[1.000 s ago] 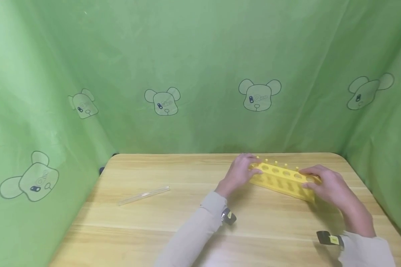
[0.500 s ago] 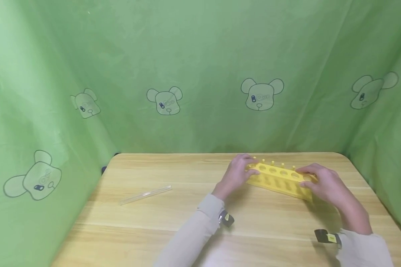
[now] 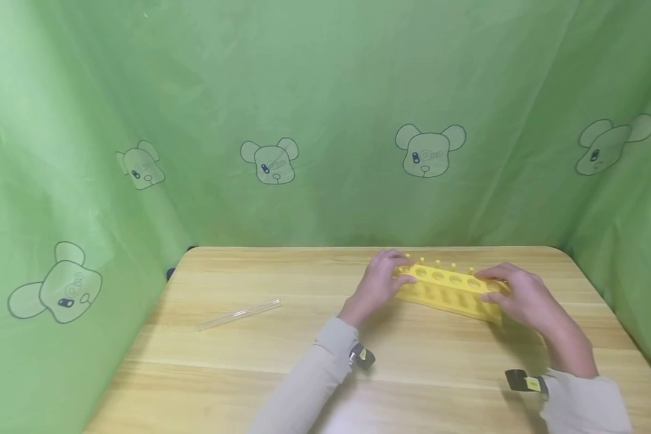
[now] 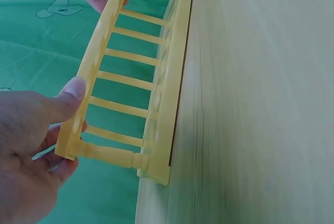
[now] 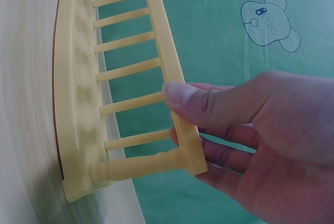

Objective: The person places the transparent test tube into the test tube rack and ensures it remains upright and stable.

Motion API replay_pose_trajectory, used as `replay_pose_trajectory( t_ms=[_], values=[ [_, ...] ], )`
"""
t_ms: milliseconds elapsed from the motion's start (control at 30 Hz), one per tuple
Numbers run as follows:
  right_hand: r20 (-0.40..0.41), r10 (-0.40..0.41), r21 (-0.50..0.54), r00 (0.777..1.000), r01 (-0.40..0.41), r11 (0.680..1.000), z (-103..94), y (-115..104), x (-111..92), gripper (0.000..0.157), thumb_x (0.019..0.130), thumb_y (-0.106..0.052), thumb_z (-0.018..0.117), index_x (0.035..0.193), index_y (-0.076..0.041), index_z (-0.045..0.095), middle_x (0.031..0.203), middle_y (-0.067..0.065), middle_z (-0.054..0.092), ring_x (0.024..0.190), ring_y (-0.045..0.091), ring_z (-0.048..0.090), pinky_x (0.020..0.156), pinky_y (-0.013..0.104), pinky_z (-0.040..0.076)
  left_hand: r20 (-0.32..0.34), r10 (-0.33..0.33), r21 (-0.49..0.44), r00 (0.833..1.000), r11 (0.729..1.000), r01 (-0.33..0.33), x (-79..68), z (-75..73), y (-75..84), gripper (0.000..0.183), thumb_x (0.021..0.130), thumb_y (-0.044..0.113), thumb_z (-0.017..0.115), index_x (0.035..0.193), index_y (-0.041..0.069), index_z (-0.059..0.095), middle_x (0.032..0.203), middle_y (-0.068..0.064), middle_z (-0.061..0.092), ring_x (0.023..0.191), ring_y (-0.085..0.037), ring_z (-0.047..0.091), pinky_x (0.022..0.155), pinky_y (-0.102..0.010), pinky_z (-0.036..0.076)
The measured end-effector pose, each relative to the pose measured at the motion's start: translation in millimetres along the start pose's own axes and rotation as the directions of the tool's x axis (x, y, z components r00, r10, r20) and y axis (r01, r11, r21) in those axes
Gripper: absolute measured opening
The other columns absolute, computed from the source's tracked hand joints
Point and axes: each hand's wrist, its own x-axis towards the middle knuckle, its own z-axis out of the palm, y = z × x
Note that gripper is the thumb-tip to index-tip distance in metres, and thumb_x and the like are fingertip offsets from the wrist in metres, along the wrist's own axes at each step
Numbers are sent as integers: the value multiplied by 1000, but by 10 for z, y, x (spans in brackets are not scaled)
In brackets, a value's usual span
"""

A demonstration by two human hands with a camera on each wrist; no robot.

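Note:
A yellow test tube rack (image 3: 447, 287) with a row of round holes and several short pegs stands upright on the right half of the table. My left hand (image 3: 377, 282) grips the left end of its top bar, thumb in front and fingers behind. At the other end, my right hand (image 3: 527, 299) pinches the same bar. Both wrist views show the rack's posts and its base (image 4: 175, 98) along the tabletop; whether the base touches the wood is hard to tell. A clear glass tube (image 3: 240, 314) lies apart on the left half of the table.
The light wood table (image 3: 222, 386) is walled in at the back and both sides by a green curtain (image 3: 347, 199) printed with bear heads. A wrist camera (image 3: 362, 357) is strapped to the left wrist, another camera (image 3: 523, 381) to the right.
Both hands have shifted the rack slightly to the left, keeping their grip. The head view has turned a little, so the glass tube and curtain appear slightly further right.

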Motion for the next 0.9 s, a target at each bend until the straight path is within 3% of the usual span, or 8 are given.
replay_pose_trajectory(
  t_ms=[533, 900],
  values=[
    [18, -18, 28, 1000, 17, 999, 74, -105, 68, 47, 81, 0, 83, 125, 4, 67, 126, 33, 62, 114, 58, 56, 95, 73, 45, -25, -30, -22, 999, 999, 29, -111, -87, -95, 43, 87, 29, 81, 125, 9, 73, 129, -7, 67, 122, -17, 59, 110, -23, 44],
    [38, -17, 51, 999, 15, 999, 139, -215, 123, 47, 82, -1, 82, 126, 4, 66, 128, 32, 61, 117, 57, 54, 100, 73, 42, -54, -51, -27, 997, 998, 49, -222, -170, -164, 42, 86, 29, 81, 123, 11, 73, 124, -2, 68, 118, -14, 60, 106, -18, 45]
  ],
)
